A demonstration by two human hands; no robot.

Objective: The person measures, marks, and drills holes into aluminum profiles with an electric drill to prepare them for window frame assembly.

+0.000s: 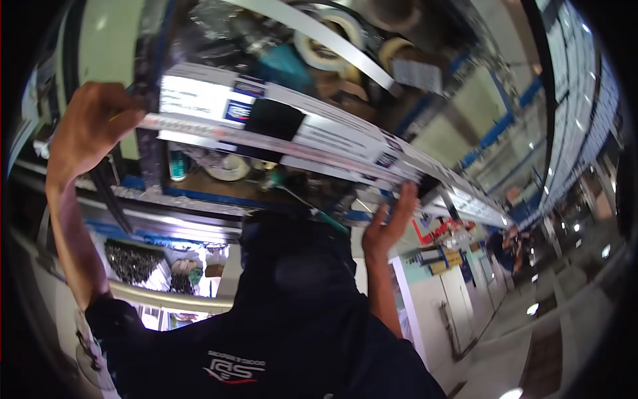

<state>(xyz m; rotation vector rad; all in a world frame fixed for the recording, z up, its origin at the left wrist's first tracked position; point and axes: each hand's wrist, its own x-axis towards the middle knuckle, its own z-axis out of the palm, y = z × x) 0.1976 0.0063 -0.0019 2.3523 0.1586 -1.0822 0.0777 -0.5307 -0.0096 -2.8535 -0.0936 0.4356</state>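
Observation:
A long white profile [339, 136] with printed film and dark blue labels runs slantwise from upper left to lower right in the head view. Along its near side stretches a pale measuring tape [266, 141] with small marks. My left hand [93, 130] is closed in a pinch on the tape's left end, where a bit of yellow shows. My right hand [392, 223] rests by the tape and the profile's near edge farther right. Its fingers are stretched out, with the thumb apart. Whether they press on the tape cannot be made out.
Rolls of tape [329, 40] and plastic wrap lie in an open bench section beyond the profile. A screwdriver-like tool [312, 206] and a small green can [177, 165] are on the near side. Another person [508, 249] stands far right, near shelving.

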